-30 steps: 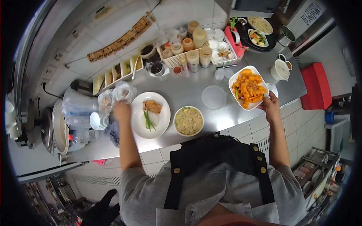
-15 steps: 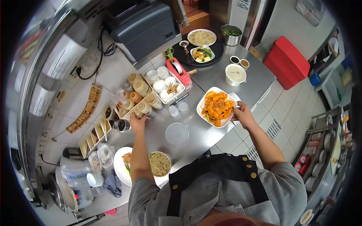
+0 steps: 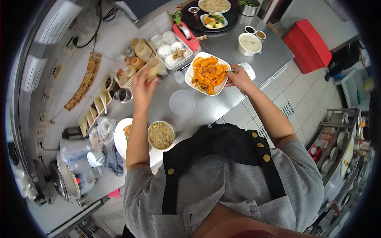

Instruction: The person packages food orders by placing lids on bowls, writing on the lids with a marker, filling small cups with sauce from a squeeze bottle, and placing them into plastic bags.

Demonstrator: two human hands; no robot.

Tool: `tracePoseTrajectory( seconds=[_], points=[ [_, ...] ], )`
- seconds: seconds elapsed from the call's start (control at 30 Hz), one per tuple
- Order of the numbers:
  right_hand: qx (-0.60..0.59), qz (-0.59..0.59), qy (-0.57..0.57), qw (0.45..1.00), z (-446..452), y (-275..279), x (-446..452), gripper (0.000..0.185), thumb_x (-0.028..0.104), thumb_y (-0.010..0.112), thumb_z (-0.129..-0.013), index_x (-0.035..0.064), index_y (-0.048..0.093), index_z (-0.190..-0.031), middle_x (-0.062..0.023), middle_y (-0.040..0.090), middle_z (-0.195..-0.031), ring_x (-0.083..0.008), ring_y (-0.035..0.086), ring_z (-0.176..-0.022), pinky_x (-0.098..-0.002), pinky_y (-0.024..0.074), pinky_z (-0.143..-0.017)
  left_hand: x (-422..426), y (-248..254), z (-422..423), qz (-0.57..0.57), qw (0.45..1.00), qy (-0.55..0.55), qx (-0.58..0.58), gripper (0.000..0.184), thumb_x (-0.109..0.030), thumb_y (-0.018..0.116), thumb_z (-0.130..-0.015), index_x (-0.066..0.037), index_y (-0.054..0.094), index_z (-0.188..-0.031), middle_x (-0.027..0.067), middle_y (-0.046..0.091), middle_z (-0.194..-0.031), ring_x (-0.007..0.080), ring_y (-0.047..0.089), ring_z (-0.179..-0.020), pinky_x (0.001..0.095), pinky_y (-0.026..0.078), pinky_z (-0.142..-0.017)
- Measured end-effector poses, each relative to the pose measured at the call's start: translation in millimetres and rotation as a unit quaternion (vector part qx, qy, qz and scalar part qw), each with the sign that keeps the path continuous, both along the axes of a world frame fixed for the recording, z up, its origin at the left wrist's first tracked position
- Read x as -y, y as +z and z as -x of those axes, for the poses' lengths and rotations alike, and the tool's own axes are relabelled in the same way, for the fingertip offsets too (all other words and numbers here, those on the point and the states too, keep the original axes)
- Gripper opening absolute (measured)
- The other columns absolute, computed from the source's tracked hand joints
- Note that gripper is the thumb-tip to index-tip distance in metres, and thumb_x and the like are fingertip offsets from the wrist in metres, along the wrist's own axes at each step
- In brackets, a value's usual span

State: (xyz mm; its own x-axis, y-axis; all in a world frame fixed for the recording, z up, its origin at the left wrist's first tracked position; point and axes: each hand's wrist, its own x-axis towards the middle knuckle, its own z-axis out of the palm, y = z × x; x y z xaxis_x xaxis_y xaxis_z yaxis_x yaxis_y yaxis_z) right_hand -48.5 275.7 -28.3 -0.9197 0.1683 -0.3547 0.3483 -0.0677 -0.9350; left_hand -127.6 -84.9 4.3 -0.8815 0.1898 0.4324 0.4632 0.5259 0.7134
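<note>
Orange-sauced food fills the white dish that your right hand grips by its edge, over the steel counter. Your left hand, blurred, is at the sauce bottles; I cannot tell whether it grips one. Between your forearms lies a translucent lid.

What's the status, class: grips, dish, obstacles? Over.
Right grip holding white dish of orange food. Left grip by the bottles, hold unclear. Translucent lid on counter, between dish and bowl.
</note>
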Motion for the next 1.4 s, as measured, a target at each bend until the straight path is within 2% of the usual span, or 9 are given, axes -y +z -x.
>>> tracePoseTrajectory(
  seconds=[0.17,0.37,0.73,0.83,0.93,1.03,1.2,1.27,1.4],
  points=[
    [0.006,-0.022,0.081,0.996,18,-5,34,0.027,0.007,0.057,-0.090,-0.0087,0.054,-0.111,-0.0205,0.069,-0.090,-0.0257,0.073,-0.072,-0.0330,0.0635,-0.061,-21,49,8,0.330,0.923,-0.047,-0.192,0.037,-0.015,0.072,-0.082,-0.021,0.070,-0.119,-0.0009,0.063,-0.110,0.0169,0.062,-0.100,0.0535,0.034,-0.101],
    [0.008,-0.047,0.121,0.992,28,-5,64,0.023,0.007,0.057,-0.089,-0.0069,0.056,-0.107,-0.0195,0.069,-0.089,-0.0251,0.073,-0.072,-0.0333,0.0635,-0.061,-47,81,1,0.418,0.855,-0.099,-0.292,0.032,-0.016,0.065,-0.082,-0.026,0.073,-0.112,-0.0055,0.062,-0.101,0.0117,0.061,-0.099,0.0579,0.030,-0.104],
    [0.028,-0.042,0.112,0.992,25,-3,78,0.023,0.008,0.057,-0.090,-0.0070,0.055,-0.108,-0.0190,0.069,-0.089,-0.0240,0.073,-0.073,-0.0330,0.0636,-0.061,1,66,-5,0.358,0.900,-0.097,-0.230,0.034,-0.013,0.073,-0.077,-0.026,0.075,-0.108,-0.0055,0.062,-0.096,0.0106,0.063,-0.097,0.0635,0.024,-0.105],
    [0.027,-0.030,0.107,0.993,25,-8,80,0.025,0.009,0.056,-0.091,-0.0068,0.056,-0.110,-0.0182,0.070,-0.089,-0.0231,0.073,-0.073,-0.0321,0.0633,-0.061,14,35,-6,0.277,0.949,-0.107,-0.105,0.039,-0.009,0.077,-0.077,-0.021,0.072,-0.114,-0.0048,0.061,-0.095,0.0110,0.062,-0.105,0.0558,0.036,-0.103],
    [0.026,-0.010,0.099,0.995,21,-6,85,0.028,0.009,0.055,-0.091,-0.0064,0.055,-0.114,-0.0174,0.070,-0.090,-0.0221,0.073,-0.072,-0.0313,0.0629,-0.062,56,-22,15,-0.055,0.981,-0.165,0.088,0.049,0.001,0.079,-0.078,-0.007,0.062,-0.124,0.0027,0.062,-0.101,0.0169,0.064,-0.098,0.0254,0.055,-0.084],
    [0.029,-0.002,0.093,0.995,18,-3,88,0.032,0.009,0.055,-0.091,-0.0065,0.054,-0.119,-0.0171,0.070,-0.092,-0.0216,0.073,-0.074,-0.0315,0.0630,-0.064,87,-63,17,-0.195,0.934,-0.038,0.298,0.045,0.000,0.081,-0.076,-0.004,0.063,-0.118,0.0035,0.064,-0.101,0.0172,0.066,-0.091,0.0266,0.054,-0.084],
    [0.027,0.010,0.057,0.998,14,-7,89,0.033,0.008,0.054,-0.091,-0.0078,0.053,-0.120,-0.0183,0.070,-0.094,-0.0232,0.073,-0.075,-0.0323,0.0633,-0.064,89,-131,33,0.073,0.979,0.045,0.183,0.062,-0.010,0.087,-0.071,-0.002,0.056,-0.124,0.0087,0.068,-0.097,0.0217,0.065,-0.082,0.0315,0.053,-0.078],
    [0.030,0.012,0.045,0.998,16,-9,87,0.033,0.008,0.054,-0.091,-0.0080,0.053,-0.120,-0.0184,0.070,-0.094,-0.0235,0.073,-0.075,-0.0324,0.0633,-0.065,80,-137,36,0.067,0.972,0.100,0.203,0.065,-0.013,0.088,-0.067,-0.002,0.057,-0.123,0.0142,0.068,-0.109,0.0355,0.065,-0.100,0.0373,0.052,-0.088],
    [0.027,-0.006,0.031,0.999,15,-6,84,0.032,0.009,0.054,-0.091,-0.0078,0.054,-0.118,-0.0186,0.070,-0.093,-0.0238,0.073,-0.075,-0.0327,0.0636,-0.065,46,-70,1,0.190,0.952,0.222,0.096,0.051,-0.022,0.086,-0.069,-0.008,0.066,-0.113,0.0120,0.057,-0.126,0.0327,0.050,-0.124,0.0463,0.041,-0.100]
  ],
)
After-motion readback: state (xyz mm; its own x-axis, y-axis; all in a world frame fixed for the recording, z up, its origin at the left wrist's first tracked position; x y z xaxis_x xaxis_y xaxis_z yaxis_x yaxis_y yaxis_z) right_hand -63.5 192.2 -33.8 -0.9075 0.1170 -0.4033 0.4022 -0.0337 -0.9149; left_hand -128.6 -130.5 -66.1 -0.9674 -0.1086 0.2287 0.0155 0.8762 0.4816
